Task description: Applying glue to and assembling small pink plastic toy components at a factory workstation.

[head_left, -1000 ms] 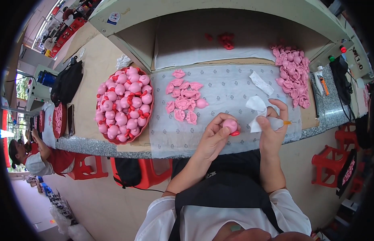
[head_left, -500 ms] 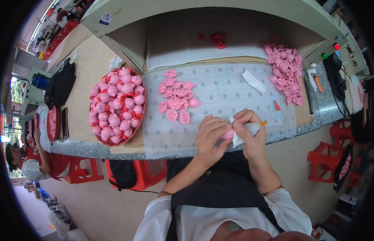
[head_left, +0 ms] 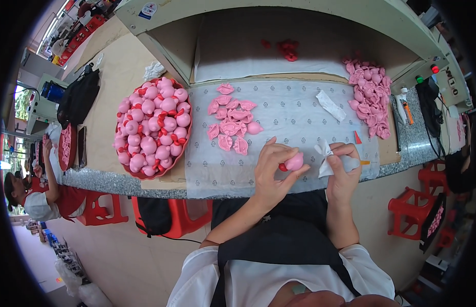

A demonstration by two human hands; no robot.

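My left hand (head_left: 271, 174) pinches a small pink rounded toy part (head_left: 295, 162) with a red bit at its left side, between thumb and fingers. To its right, my right hand (head_left: 342, 179) is closed on a crumpled white tissue (head_left: 324, 153) and a small translucent bottle (head_left: 351, 163) with an orange tip. The tissue and the pink part are apart. Beyond my left hand, several pink hollow, ruffle-edged pieces (head_left: 230, 127) lie in a cluster on the printed sheet (head_left: 284, 115), with one rounder pink part (head_left: 254, 128) at their right edge.
A red basket (head_left: 184, 148) heaped with pink and red parts stands left. Pink pieces (head_left: 370, 92) are piled at right, near a folded white paper (head_left: 331, 105) and a glue tube (head_left: 403, 108). Red pieces (head_left: 288, 50) lie inside the booth (head_left: 319, 15). Another person (head_left: 41, 202) sits far left.
My hands have drawn apart. The tissue has come away from the pink part, moving right with my right hand, and the red bit on the part now shows.
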